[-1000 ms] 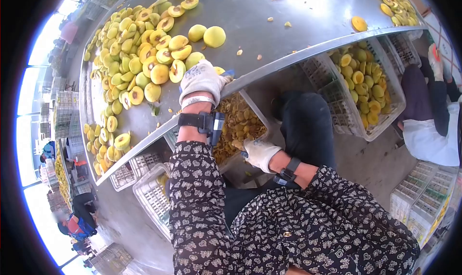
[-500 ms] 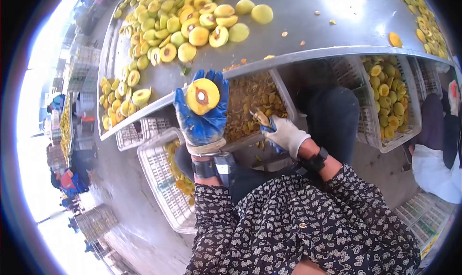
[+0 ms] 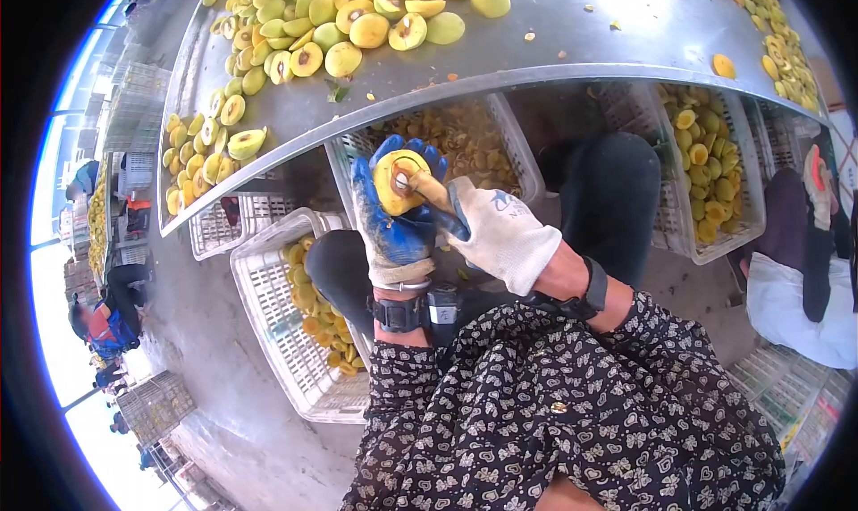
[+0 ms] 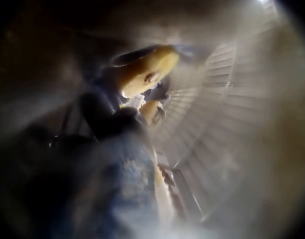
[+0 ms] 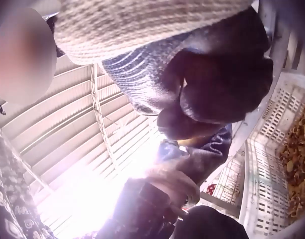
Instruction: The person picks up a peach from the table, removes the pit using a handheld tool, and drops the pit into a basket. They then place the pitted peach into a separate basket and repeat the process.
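In the head view, my left hand [image 3: 399,238], in a blue-palmed glove, is palm up and cups a yellow peach half [image 3: 386,182] with its cut face upward. The same peach half [image 4: 147,74] shows at the fingers in the left wrist view. My right hand [image 3: 505,229], in a whitish glove, grips a small tan-handled tool [image 3: 431,189]. The tool's end meets the brown pit area in the middle of the cut face; its tip is hidden there. In the right wrist view the gloved right fingers [image 5: 227,89] cover most of the work.
A metal table [image 3: 554,50] bears a heap of peach halves [image 3: 295,28] at its far left. Below its edge stands a crate of scraps [image 3: 514,140]. Crates of peach halves stand at the left [image 3: 277,332] and right [image 3: 751,180]. Another person's gloved hand [image 3: 818,189] appears far right.
My left hand has come back from the table heap with a peach half, palm turned up. The right hand has moved left, bringing the tool onto the fruit's cut face.
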`<state>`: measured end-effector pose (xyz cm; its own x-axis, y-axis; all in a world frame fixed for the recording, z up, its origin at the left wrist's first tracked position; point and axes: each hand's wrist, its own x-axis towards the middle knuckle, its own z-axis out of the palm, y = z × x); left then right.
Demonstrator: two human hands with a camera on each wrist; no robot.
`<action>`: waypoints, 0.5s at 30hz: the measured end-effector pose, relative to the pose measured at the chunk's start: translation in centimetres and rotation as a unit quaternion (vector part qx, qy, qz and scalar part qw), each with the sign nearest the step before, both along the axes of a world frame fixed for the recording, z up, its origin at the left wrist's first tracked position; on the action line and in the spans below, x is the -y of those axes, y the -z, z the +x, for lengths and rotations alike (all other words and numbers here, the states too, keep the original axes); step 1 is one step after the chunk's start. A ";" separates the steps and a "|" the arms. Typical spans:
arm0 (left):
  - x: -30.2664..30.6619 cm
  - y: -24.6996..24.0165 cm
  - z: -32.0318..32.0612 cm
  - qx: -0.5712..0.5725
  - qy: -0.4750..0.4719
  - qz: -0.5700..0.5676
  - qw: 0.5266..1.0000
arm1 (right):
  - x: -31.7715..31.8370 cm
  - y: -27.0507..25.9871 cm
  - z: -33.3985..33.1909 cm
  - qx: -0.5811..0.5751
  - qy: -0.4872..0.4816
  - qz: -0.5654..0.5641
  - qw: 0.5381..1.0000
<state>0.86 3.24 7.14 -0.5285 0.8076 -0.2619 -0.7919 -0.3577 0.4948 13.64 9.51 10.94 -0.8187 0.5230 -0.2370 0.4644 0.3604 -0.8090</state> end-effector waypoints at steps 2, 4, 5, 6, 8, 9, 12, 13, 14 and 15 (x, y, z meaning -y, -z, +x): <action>0.0 0.6 0.3 -0.059 -0.012 -0.016 0.998 | 0.3 0.1 0.0 0.009 -0.003 0.013 1.000; 0.0 0.6 0.6 -0.050 -0.024 -0.029 0.998 | 0.6 0.4 0.1 0.005 -0.011 0.005 1.000; 0.0 0.9 0.6 -0.050 -0.029 -0.046 0.997 | 0.8 0.7 0.1 0.006 -0.010 0.005 1.000; 0.0 1.1 0.6 -0.050 -0.035 -0.062 0.996 | 1.1 0.9 0.0 0.004 -0.009 0.011 1.000; 0.1 1.4 0.7 -0.043 -0.048 -0.077 0.995 | 1.5 1.1 0.2 0.002 -0.008 0.017 1.000; 0.3 1.6 0.7 -0.059 -0.036 -0.115 0.991 | 1.6 1.0 0.4 0.018 -0.009 -0.010 1.000; 0.6 2.3 0.8 -0.076 -0.020 -0.163 0.983 | 1.8 1.9 0.8 0.035 -0.005 -0.060 0.998; 0.9 2.6 0.6 -0.089 0.002 -0.189 0.978 | 2.0 2.2 0.9 0.033 -0.001 -0.082 0.996; 1.1 3.0 0.3 -0.104 0.023 -0.214 0.971 | 1.9 2.3 1.1 0.034 -0.001 -0.084 0.996; 1.3 3.3 0.1 -0.110 0.025 -0.218 0.969 | 1.4 1.8 1.1 0.051 0.005 -0.207 0.977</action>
<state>0.97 1.93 3.81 -0.5739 0.6714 -0.4689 -0.6609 -0.0415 0.7493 14.76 8.07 9.14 -0.7752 0.3720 -0.5105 0.5522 0.0067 -0.8337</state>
